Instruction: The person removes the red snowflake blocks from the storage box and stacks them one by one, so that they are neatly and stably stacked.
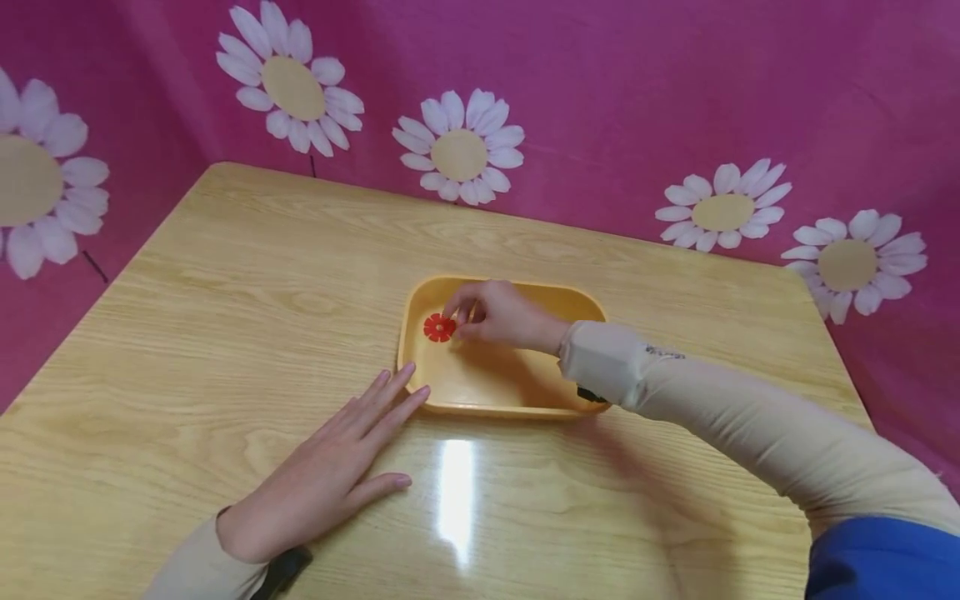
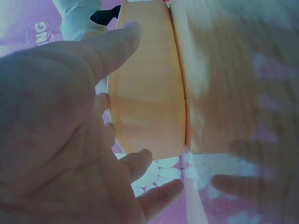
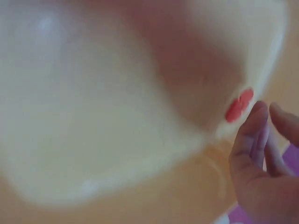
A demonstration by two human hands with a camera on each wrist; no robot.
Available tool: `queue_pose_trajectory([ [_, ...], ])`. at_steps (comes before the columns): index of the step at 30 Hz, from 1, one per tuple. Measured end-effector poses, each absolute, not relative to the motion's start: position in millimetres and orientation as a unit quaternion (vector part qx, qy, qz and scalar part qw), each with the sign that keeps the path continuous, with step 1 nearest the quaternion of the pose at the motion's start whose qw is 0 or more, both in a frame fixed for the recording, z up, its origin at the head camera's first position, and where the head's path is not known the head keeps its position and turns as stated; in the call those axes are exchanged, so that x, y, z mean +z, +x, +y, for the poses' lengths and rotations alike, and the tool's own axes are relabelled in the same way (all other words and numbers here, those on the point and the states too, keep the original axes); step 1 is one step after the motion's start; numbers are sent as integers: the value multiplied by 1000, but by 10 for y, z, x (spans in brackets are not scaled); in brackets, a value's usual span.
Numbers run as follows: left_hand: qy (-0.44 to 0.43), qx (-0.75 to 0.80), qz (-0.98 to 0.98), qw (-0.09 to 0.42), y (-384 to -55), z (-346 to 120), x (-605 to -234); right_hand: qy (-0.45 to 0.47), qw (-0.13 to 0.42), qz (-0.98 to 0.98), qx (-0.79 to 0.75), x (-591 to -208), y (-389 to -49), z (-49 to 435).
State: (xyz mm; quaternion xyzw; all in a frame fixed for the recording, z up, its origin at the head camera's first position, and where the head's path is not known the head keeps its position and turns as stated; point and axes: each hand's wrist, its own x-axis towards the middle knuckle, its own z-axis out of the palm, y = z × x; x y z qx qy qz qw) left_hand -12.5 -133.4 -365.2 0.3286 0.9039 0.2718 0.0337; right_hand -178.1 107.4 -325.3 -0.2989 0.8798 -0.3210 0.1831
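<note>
A small red notched disc (image 1: pixel 437 327), shaped like a flower with a pale centre, is over the left part of a yellow tray (image 1: pixel 465 410). The right hand (image 1: pixel 498 317) reaches into the tray from the right and pinches the disc at its edge between thumb and finger. Seen from the right wrist, the red disc (image 3: pixel 239 105) stands at the fingertips, tilted and partly blurred. The left hand (image 1: pixel 322 467) has its fingers spread; its fingertips touch the tray's near left corner. The left wrist view shows this hand (image 2: pixel 60 116) beside the tray's outer wall (image 2: pixel 149 84).
The tray stands on a wooden table (image 1: pixel 285 292) with a shiny reflection near the front. Behind the table hangs a pink cloth (image 1: pixel 585 100) with large white flowers. The right forearm crosses above the tray's right end.
</note>
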Motion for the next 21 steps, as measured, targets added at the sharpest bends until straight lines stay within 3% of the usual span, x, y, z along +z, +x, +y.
queue_pose_trajectory([
  [13, 326, 275, 904, 39, -119, -1326, -3656, -239, 156, 912, -296, -3521, -1719, 929],
  [21, 329, 273, 903, 34, -116, -1326, -3662, -278, 162, 890, -324, -3541, -1651, 903],
])
